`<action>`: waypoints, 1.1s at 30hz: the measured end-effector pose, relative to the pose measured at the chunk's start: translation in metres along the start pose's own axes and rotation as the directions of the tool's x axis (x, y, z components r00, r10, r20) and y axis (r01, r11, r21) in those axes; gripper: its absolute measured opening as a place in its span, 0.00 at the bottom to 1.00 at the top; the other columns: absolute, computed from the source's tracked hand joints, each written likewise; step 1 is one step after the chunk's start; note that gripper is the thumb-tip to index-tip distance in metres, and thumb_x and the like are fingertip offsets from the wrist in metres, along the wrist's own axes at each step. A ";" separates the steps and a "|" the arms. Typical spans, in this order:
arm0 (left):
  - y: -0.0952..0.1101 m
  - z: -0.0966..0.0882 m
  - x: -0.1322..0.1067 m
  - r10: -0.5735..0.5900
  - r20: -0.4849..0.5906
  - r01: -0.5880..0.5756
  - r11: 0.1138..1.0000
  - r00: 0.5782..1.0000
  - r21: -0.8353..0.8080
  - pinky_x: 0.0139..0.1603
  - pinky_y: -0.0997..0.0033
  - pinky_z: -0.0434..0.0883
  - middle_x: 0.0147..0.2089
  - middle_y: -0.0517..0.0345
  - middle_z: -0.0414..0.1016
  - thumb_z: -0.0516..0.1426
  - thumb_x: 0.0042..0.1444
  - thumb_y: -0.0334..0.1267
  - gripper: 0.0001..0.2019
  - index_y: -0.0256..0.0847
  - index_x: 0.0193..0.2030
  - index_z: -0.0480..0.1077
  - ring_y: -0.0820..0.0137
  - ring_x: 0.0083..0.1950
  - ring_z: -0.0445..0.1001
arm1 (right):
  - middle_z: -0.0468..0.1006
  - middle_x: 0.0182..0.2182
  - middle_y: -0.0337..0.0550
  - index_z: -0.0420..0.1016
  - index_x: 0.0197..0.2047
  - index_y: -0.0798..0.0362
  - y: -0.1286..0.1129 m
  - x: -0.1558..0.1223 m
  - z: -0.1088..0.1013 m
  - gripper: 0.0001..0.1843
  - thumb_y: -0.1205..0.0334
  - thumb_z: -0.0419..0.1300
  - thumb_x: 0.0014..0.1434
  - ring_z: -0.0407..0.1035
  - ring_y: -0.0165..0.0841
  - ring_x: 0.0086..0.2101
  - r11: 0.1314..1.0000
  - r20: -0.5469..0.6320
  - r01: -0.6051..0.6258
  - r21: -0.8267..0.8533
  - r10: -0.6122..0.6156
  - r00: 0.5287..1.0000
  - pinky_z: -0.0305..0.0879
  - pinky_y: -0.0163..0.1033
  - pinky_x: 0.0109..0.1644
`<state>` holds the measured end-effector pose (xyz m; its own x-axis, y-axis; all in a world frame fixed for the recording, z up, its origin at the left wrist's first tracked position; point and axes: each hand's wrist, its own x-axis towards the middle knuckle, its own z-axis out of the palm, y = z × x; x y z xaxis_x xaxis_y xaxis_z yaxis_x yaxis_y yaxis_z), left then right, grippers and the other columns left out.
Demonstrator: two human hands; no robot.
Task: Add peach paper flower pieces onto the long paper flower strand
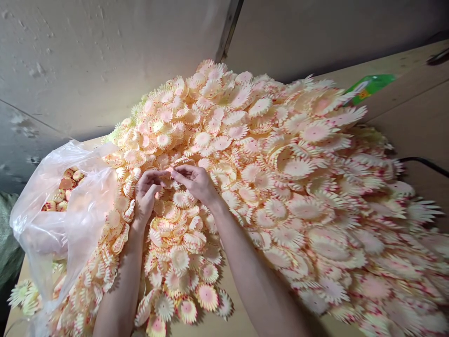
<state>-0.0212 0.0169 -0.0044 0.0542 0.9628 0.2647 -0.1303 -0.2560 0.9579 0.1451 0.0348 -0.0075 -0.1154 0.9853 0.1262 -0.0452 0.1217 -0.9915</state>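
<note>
My left hand [149, 189] and my right hand [192, 180] meet fingertip to fingertip over a large heap of artificial flower petal pieces [201, 140]. These are thin, round and cream-coloured, with notched, red-tipped edges and pinkish centres. Both hands are closed in a pinch, thumbs against fingers. A small pale pink bit shows between the fingertips, too small and too covered to name. Below the wrists, more petal pieces [178, 260] lie in loose overlapping layers between my forearms.
At left stands a translucent plastic bag [89, 210], holding several rolled, red-edged flower heads [68, 182]. A green packet [373, 86] lies behind the heap at right, near a black cable [426, 164]. A scuffed pale wall [105, 65] rises behind the wooden tabletop [228, 299].
</note>
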 end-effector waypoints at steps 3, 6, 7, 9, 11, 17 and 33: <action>0.000 -0.001 0.000 0.083 0.009 -0.083 0.996 0.997 0.023 0.48 0.71 0.67 0.47 0.53 0.75 0.58 0.48 0.29 0.14 0.40 0.43 0.73 0.69 0.45 0.71 | 0.79 0.29 0.42 0.77 0.35 0.53 -0.002 0.000 0.000 0.16 0.48 0.64 0.56 0.73 0.33 0.31 0.998 -0.074 -0.037 0.055 0.041 0.996 0.70 0.36 0.35; 0.000 0.000 0.000 0.131 0.034 -0.133 0.990 0.991 0.047 0.55 0.71 0.64 0.51 0.53 0.71 0.60 0.44 0.29 0.17 0.41 0.44 0.72 0.65 0.56 0.67 | 0.76 0.26 0.40 0.75 0.31 0.53 -0.005 0.001 0.001 0.18 0.45 0.61 0.58 0.72 0.32 0.29 0.991 -0.093 -0.059 0.117 0.071 0.993 0.70 0.36 0.34; 0.000 0.001 0.000 0.131 0.036 -0.133 0.990 0.991 0.054 0.56 0.71 0.63 0.52 0.53 0.69 0.61 0.42 0.28 0.18 0.41 0.44 0.71 0.65 0.57 0.66 | 0.76 0.25 0.40 0.75 0.30 0.53 -0.005 0.001 0.001 0.19 0.44 0.60 0.58 0.72 0.32 0.28 0.989 -0.092 -0.064 0.132 0.077 0.993 0.70 0.36 0.33; 0.000 0.003 0.000 0.106 0.026 -0.108 0.992 0.994 0.064 0.52 0.72 0.65 0.51 0.53 0.68 0.61 0.42 0.28 0.19 0.41 0.43 0.69 0.66 0.54 0.67 | 0.76 0.25 0.41 0.75 0.29 0.53 -0.007 0.001 0.001 0.21 0.42 0.60 0.58 0.72 0.32 0.28 0.984 -0.092 -0.075 0.159 0.090 0.992 0.70 0.36 0.32; -0.001 0.003 0.000 0.076 0.007 -0.076 0.995 0.997 0.071 0.47 0.73 0.67 0.49 0.53 0.67 0.60 0.44 0.28 0.17 0.41 0.43 0.68 0.68 0.49 0.68 | 0.77 0.25 0.42 0.75 0.28 0.54 -0.007 0.001 0.002 0.23 0.40 0.59 0.58 0.72 0.31 0.27 0.979 -0.092 -0.085 0.185 0.103 0.990 0.70 0.35 0.32; -0.003 0.001 0.000 0.018 -0.052 -0.017 0.999 0.998 0.036 0.44 0.72 0.71 0.46 0.56 0.69 0.60 0.54 0.36 0.10 0.43 0.44 0.69 0.72 0.41 0.71 | 0.78 0.25 0.43 0.75 0.27 0.53 -0.005 0.001 0.002 0.24 0.40 0.59 0.57 0.70 0.31 0.26 0.969 -0.088 -0.087 0.231 0.110 0.990 0.69 0.35 0.30; 0.005 0.013 0.004 -0.015 -0.194 -0.001 0.997 0.981 -0.081 0.38 0.69 0.77 0.41 0.61 0.69 0.65 0.50 0.46 0.18 0.44 0.38 0.60 0.74 0.35 0.75 | 0.77 0.25 0.42 0.75 0.25 0.53 -0.017 -0.004 0.001 0.21 0.42 0.64 0.54 0.71 0.31 0.26 0.985 0.010 -0.080 0.156 0.079 0.997 0.72 0.37 0.32</action>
<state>-0.0090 0.0182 0.0027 -0.1373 0.9650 0.2232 -0.2104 -0.2487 0.9455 0.1457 0.0284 0.0086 -0.1290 0.9905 0.0476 -0.1901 0.0225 -0.9815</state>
